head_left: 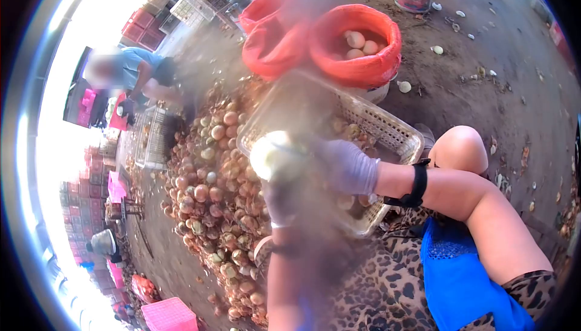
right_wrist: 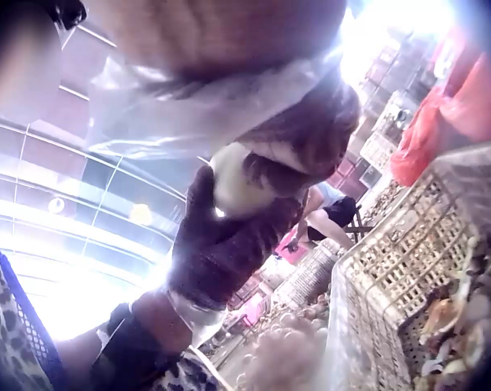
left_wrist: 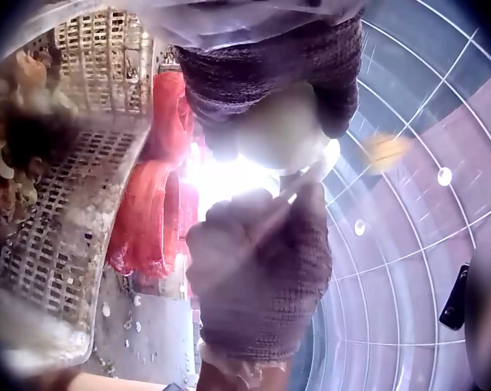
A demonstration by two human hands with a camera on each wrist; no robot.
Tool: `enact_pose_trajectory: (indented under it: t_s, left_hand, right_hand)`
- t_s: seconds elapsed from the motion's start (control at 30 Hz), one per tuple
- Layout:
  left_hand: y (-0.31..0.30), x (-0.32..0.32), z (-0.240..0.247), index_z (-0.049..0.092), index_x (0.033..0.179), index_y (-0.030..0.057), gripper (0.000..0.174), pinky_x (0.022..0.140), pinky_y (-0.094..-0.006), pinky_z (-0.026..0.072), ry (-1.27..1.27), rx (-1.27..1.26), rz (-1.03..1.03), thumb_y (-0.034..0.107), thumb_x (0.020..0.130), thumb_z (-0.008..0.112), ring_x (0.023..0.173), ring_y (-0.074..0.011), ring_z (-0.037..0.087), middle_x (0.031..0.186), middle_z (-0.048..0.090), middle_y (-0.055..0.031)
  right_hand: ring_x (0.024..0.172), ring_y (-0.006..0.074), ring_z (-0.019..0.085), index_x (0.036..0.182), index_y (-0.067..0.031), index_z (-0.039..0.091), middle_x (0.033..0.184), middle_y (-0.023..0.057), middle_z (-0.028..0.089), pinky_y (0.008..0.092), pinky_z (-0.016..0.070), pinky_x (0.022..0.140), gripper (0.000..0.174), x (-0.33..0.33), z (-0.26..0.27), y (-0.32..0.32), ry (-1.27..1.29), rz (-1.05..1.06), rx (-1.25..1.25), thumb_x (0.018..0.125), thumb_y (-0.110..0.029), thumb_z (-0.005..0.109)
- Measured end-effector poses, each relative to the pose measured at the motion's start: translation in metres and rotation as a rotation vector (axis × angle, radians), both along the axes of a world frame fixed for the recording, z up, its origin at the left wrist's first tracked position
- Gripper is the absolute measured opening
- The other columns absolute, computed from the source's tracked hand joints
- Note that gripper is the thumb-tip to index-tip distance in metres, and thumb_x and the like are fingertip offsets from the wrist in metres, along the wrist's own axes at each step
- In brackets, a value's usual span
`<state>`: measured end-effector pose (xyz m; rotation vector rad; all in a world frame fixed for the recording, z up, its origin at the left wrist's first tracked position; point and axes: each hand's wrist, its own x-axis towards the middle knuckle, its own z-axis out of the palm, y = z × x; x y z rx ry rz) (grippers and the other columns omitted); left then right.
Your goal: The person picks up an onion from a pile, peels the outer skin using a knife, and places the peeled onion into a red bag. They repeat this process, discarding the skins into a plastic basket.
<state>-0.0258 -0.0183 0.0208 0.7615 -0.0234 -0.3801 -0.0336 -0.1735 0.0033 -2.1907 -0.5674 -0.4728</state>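
The left hand (head_left: 280, 201) curled its gloved fingers round the pale onion (head_left: 271, 157), presumably to steady it for the right hand (head_left: 351, 166), whose fingers gripped what looked like a blurred thin tool (left_wrist: 288, 198); the onion lay against the left fingers, just beside the right fingertips, the basket (head_left: 387, 122) below both, perhaps for easy reach

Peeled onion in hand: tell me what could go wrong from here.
The peeled onion might slip from the gloved left hand and drop onto the onion pile or crate below. The thin tool, perhaps a blade, in the right hand points close to the left fingers, so a slip might nick them.
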Motion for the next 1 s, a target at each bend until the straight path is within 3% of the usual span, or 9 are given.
enact_pose_trajectory:
  t_s: [0.1,0.17,0.33,0.47,0.6,0.7,0.83,0.93,1.0]
  left_hand:
    - [-0.018,0.006,0.004,0.037,0.131,-0.003,0.07,0.097,-0.0394,0.0403,-0.11,0.263,0.131,0.028,0.076,0.067,0.113,-0.0285,0.049,0.123,0.049,-0.0156]
    - [-0.027,-0.003,0.022,0.042,0.128,0.0008,0.063,0.085,-0.0376,0.0468,-0.097,0.144,-0.001,0.041,0.082,0.059,0.102,-0.026,0.054,0.114,0.053,-0.0133]
    - [-0.017,0.004,0.008,0.039,0.132,0.0017,0.075,0.102,-0.0408,0.0357,-0.024,-0.6,-0.325,0.054,0.081,0.053,0.118,-0.031,0.044,0.128,0.046,-0.0155]
    - [-0.03,-0.004,0.03,0.044,0.125,0.0041,0.067,0.089,-0.0384,0.0418,-0.002,-0.493,-0.266,0.056,0.084,0.05,0.103,-0.0257,0.05,0.114,0.052,-0.0097]
    - [-0.056,-0.011,0.035,0.051,0.114,0.0051,0.055,0.075,-0.0351,0.0457,0.093,-0.198,-0.098,0.053,0.086,0.052,0.087,-0.0206,0.052,0.098,0.055,-0.0042]
    - [-0.06,0.009,0.005,0.052,0.105,0.0055,0.048,0.058,-0.0297,0.0413,0.21,-0.458,-0.254,0.049,0.087,0.055,0.071,-0.0133,0.046,0.085,0.049,0.001]
    - [-0.067,0.024,-0.02,0.052,0.106,0.0078,0.04,0.049,-0.0237,0.035,0.233,-0.652,-0.345,0.045,0.09,0.054,0.062,-0.0085,0.041,0.08,0.045,0.0027]
    - [-0.082,0.022,-0.012,0.049,0.112,0.0083,0.041,0.056,-0.0238,0.0353,0.166,-0.607,-0.326,0.044,0.092,0.05,0.069,-0.0096,0.042,0.087,0.046,0.001]
    - [-0.081,0.021,-0.008,0.046,0.117,0.0082,0.044,0.063,-0.025,0.0364,0.073,-0.437,-0.222,0.045,0.093,0.048,0.076,-0.0113,0.043,0.093,0.046,-0.0006]
  right_hand:
    - [0.061,0.0118,0.052,0.115,-0.0077,0.061,0.075,0.004,0.057,0.0284,0.0475,0.058,0.032,0.003,0.019,0.003,0.535,0.088,0.76,0.098,-0.031,0.047]
    - [0.06,0.0122,0.052,0.11,-0.0055,0.062,0.075,0.0041,0.057,0.0289,0.0467,0.056,0.033,0.012,0.014,0.002,0.549,0.081,1.016,0.099,-0.032,0.046]
    - [0.077,0.0198,0.063,0.113,-0.0057,0.06,0.085,0.0082,0.065,0.0334,0.0506,0.066,0.033,0.036,0.001,-0.038,0.312,-0.032,0.526,0.089,-0.028,0.058]
    - [0.087,0.0298,0.067,0.117,-0.0065,0.058,0.093,0.015,0.068,0.0395,0.0523,0.073,0.041,0.027,0.008,-0.053,0.503,-0.237,0.087,0.082,-0.026,0.063]
    - [0.089,0.0384,0.064,0.117,-0.0093,0.058,0.098,0.019,0.067,0.0459,0.0501,0.079,0.04,0.005,-0.015,-0.068,0.716,-0.015,-0.489,0.081,-0.027,0.059]
    - [0.085,0.0344,0.065,0.112,-0.0101,0.061,0.094,0.0162,0.067,0.0433,0.051,0.078,0.034,0.003,-0.02,-0.077,0.516,-0.096,-0.085,0.083,-0.026,0.059]
    - [0.087,0.0283,0.065,0.137,-0.0104,0.043,0.095,0.0162,0.067,0.0355,0.0512,0.078,0.048,-0.005,0.013,-0.088,0.542,-0.079,0.628,0.093,-0.027,0.051]
    - [0.075,0.0193,0.064,0.142,-0.0123,0.035,0.088,0.01,0.067,0.0322,0.0524,0.071,0.05,-0.011,-0.003,-0.077,0.216,0.007,0.412,0.095,-0.022,0.049]
    - [0.068,0.0155,0.062,0.144,-0.0182,0.033,0.081,0.0056,0.066,0.0306,0.0526,0.064,0.052,-0.024,0.011,-0.076,0.274,0.072,0.478,0.095,-0.018,0.051]
